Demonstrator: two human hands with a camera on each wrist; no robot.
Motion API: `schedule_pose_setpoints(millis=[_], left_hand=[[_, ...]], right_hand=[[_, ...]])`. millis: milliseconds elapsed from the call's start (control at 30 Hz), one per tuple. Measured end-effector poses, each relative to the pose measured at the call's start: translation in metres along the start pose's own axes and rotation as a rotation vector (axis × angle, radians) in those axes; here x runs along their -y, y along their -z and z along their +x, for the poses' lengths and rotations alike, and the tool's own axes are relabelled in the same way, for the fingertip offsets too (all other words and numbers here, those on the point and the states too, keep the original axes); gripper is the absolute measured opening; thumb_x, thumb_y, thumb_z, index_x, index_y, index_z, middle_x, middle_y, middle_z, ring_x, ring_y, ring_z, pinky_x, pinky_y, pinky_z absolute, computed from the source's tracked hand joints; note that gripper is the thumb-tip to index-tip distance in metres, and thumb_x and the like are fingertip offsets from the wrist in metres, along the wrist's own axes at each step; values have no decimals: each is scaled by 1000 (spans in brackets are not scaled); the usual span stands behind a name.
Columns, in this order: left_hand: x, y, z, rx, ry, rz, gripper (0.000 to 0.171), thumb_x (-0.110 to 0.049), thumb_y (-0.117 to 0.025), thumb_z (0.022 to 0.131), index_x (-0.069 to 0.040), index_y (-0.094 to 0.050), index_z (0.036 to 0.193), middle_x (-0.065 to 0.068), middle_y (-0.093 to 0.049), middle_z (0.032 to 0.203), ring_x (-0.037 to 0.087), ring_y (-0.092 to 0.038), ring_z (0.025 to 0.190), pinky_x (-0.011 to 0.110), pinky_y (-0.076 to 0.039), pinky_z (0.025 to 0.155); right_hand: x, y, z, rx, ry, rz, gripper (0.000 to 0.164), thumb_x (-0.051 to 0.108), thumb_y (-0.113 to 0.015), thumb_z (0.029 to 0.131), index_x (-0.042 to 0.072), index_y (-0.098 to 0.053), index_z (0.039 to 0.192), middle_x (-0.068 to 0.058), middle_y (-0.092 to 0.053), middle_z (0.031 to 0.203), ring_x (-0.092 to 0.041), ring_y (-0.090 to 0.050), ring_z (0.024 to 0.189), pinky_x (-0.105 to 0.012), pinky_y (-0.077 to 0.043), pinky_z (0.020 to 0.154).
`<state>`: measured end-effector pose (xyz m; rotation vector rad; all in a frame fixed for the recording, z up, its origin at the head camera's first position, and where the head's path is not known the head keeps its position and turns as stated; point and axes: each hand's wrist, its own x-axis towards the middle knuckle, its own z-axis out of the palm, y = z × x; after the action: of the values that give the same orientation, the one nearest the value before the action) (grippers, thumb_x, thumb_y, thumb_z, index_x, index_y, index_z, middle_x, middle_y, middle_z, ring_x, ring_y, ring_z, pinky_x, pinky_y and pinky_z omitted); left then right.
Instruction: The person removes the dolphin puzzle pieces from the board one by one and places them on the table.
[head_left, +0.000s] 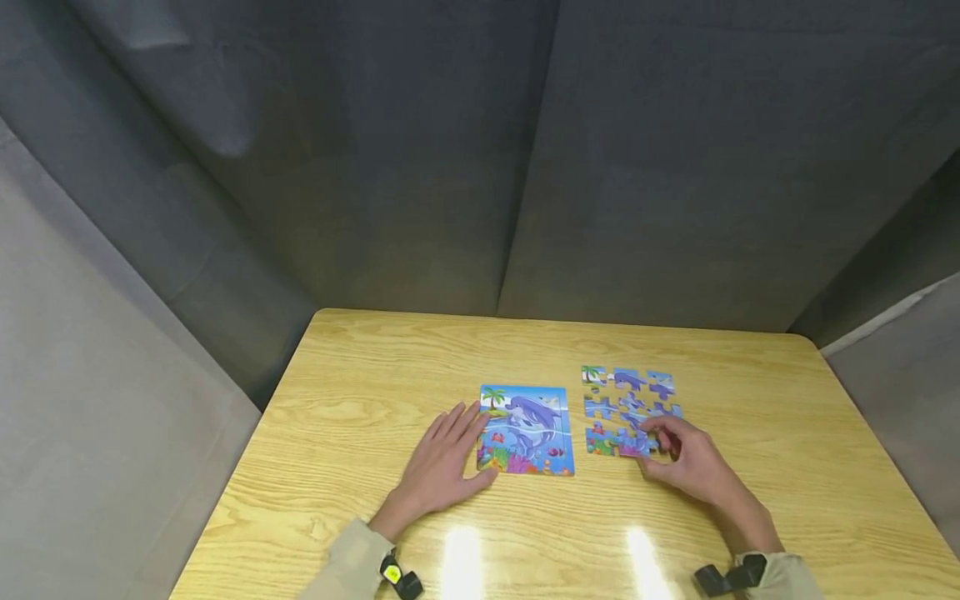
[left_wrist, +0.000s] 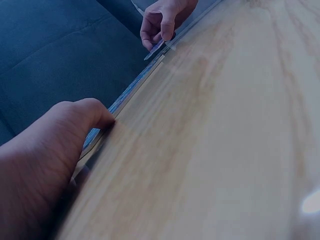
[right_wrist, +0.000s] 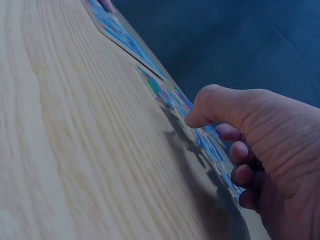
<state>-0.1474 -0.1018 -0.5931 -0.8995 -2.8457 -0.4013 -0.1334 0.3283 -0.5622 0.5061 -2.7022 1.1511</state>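
A square dolphin picture board [head_left: 528, 429] lies flat on the table. My left hand [head_left: 442, 467] rests along its left side with fingers stretched out, some fingertips over the edge; the left wrist view shows the thumb by the near edge. To the board's right, several loose jigsaw pieces [head_left: 600, 407] lie in rough rows, picture side up. At the near row, my right hand [head_left: 693, 467] pinches a jigsaw piece [head_left: 636, 443] between thumb and fingers. In the left wrist view that piece looks slightly tilted. The right wrist view shows the thumb [right_wrist: 202, 107] over the pieces, partly hiding them.
The wooden table [head_left: 360, 375] has a light grain and rounded far corners. Dark grey cloth [head_left: 420, 167] hangs behind it, and paler cloth stands at both sides. Two bright reflections lie on the near tabletop.
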Motion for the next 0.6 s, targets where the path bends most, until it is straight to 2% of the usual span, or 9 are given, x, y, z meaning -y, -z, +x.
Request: schedule_pose_setpoints(millis=[400,600], left_hand=[[-1,1,1,4,3,-17,90,-72,-44,99,-16,-26,167,6,-20,174,32,-19,160,52,-17,127],[-2,2,1,2,1,-24,89,-71,-44,99,-16,-28,166,6,-21,174,33,-20,159,53,-18,127]], right_hand=[[-8,2,-4,40,-74,-14,40,5,-88,78,6,-68,113,-3,-51,78,-8,-42,63,-26,-35,56],[-8,5,-3,70,-85,-28,39,8,-88,80,6,-69,114,-2,-51,79,-8,-42,65,-26,-35,57]])
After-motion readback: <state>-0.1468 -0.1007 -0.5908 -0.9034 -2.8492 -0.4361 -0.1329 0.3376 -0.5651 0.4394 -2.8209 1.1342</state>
